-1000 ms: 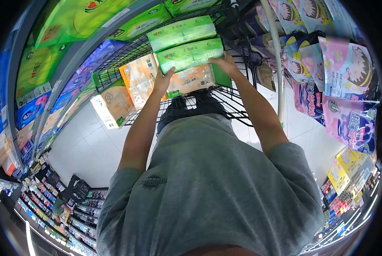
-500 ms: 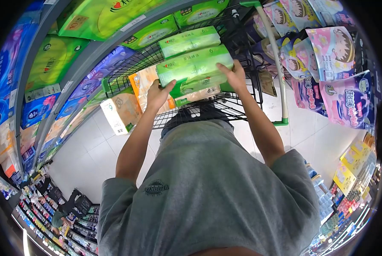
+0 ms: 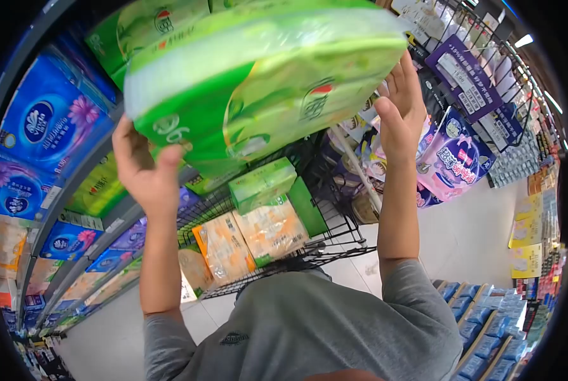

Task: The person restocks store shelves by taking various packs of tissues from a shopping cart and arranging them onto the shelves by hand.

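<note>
A large green tissue pack (image 3: 277, 95) is raised in front of me, slightly blurred and tilted with its right end higher. My left hand (image 3: 145, 168) clasps its lower left corner, thumb on the near face. At the opposite end, my right hand (image 3: 403, 105) presses against the side, its fingers partly behind the pack. Below, the black wire shopping cart (image 3: 354, 244) contains a smaller green tissue pack (image 3: 262, 184), an orange-and-white pack (image 3: 224, 247) and a paler orange-patterned pack (image 3: 271, 232).
On the left, shelves hold blue tissue packs (image 3: 46, 124) and more green packs (image 3: 100, 190). Pink and purple bags (image 3: 452, 159) hang at the right under a purple price sign (image 3: 465, 79). Blue packs (image 3: 487, 336) are stacked at the lower right, beside the pale tiled floor (image 3: 449, 238).
Both hands have lifted the green tissue pack from above the cart, up toward the camera and the shelf. The packs beneath it in the cart now show. My view has shifted.
</note>
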{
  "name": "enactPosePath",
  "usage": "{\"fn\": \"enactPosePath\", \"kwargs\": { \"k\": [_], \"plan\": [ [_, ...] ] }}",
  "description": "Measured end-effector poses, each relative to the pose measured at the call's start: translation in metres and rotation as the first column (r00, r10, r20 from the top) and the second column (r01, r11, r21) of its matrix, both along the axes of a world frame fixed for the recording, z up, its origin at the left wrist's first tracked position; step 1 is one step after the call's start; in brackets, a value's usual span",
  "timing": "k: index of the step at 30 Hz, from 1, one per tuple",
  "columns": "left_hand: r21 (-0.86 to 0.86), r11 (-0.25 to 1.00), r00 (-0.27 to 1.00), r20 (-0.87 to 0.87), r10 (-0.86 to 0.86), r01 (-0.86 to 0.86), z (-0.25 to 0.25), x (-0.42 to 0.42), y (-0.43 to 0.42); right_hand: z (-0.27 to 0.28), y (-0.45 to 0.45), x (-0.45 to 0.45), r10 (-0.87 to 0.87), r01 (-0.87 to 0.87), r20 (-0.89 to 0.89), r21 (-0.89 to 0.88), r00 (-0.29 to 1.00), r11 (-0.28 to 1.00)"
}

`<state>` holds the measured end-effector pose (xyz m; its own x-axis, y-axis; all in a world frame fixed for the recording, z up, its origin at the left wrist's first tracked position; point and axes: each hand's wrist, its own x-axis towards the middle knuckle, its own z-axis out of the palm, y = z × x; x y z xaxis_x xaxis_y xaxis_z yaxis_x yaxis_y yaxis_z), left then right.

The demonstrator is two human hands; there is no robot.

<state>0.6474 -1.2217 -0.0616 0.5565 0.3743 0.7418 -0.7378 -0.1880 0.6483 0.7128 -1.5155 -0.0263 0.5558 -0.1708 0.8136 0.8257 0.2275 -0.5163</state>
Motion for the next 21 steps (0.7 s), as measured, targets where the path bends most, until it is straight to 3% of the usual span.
{"fn": "enactPosePath", "kwargs": {
  "k": [1,3,5,9,11,13,15,16,17,18,19,21],
  "plan": [
    [0.139,0.987,0.991,0.116,0.065,-0.081,-0.004,0.013,0.005,0.001,-0.006,0.002,-0.003,0.003,0.015,0.008,1.000,1.000],
    [0.281,0.951,0.923,-0.386,-0.011,0.129,-0.013,0.020,0.007,-0.014,-0.014,0.010,-0.067,-0.087,-0.472,-0.297,0.879,0.951],
    [0.204,0.963,0.896,-0.438,-0.071,0.177,-0.020,0.030,-0.021,-0.025,-0.012,0.027,-0.031,-0.122,-0.432,-0.322,0.901,0.939],
    [0.213,0.945,0.864,-0.491,-0.114,0.246,0.007,0.063,-0.018,-0.003,-0.011,0.061,-0.025,-0.156,-0.422,-0.389,0.906,0.908],
    [0.426,0.904,0.982,-0.179,0.065,0.018,0.021,0.089,-0.013,0.008,-0.013,0.092,-0.107,-0.019,-0.264,-0.435,0.959,0.900],
    [0.507,0.860,0.988,-0.104,0.114,-0.046,0.045,0.116,-0.008,0.041,-0.010,0.103,-0.115,0.030,-0.173,-0.430,0.978,0.902],
    [0.584,0.812,0.967,-0.199,0.160,-0.014,0.076,0.132,-0.011,0.061,-0.014,0.129,-0.051,-0.018,-0.138,-0.452,0.989,0.892],
    [0.578,0.816,0.975,-0.190,0.115,0.016,0.081,0.152,-0.007,0.066,-0.015,0.143,-0.201,0.135,-0.075,-0.515,0.977,0.847],
    [0.569,0.821,0.982,-0.176,0.075,0.040,0.085,0.168,-0.003,0.078,-0.008,0.147,0.022,-0.048,-0.083,-0.319,0.996,0.947],
    [0.687,0.727,0.964,-0.192,0.182,-0.001,0.097,0.168,-0.005,0.087,-0.008,0.153,0.075,-0.103,-0.102,-0.315,0.992,0.943],
    [0.690,0.723,0.961,-0.191,0.203,-0.015,0.104,0.167,-0.011,0.092,-0.008,0.163,0.131,-0.162,-0.118,-0.307,0.984,0.938],
    [0.439,0.898,0.862,-0.456,0.222,0.001,0.113,0.165,-0.039,0.093,-0.011,0.192,0.181,-0.205,-0.103,-0.324,0.978,0.924]
  ]
}}
